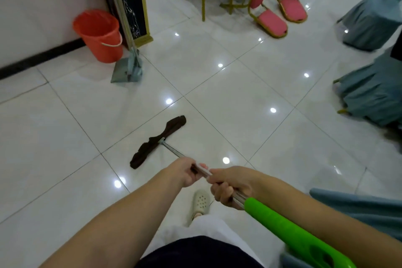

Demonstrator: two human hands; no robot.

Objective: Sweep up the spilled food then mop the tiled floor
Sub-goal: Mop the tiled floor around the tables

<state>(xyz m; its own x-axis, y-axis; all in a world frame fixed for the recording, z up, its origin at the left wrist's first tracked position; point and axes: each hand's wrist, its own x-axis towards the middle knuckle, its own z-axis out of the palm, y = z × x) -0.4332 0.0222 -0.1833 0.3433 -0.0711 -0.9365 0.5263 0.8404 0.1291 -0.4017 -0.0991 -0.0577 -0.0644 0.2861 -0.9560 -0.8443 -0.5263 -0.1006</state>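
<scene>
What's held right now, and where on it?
The mop, gripped with both hands on its metal shaft: left hand further down toward the dark mop head, right hand just below the green handle. The head rests on the tiled floor.

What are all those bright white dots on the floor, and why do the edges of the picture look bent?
In the head view, the dots are ceiling lights mirrored in the glossy tiled floor; the wide lens curves the tile lines and stretches the arms near the edges; the orange bucket and pink chairs look slightly soft.
</scene>
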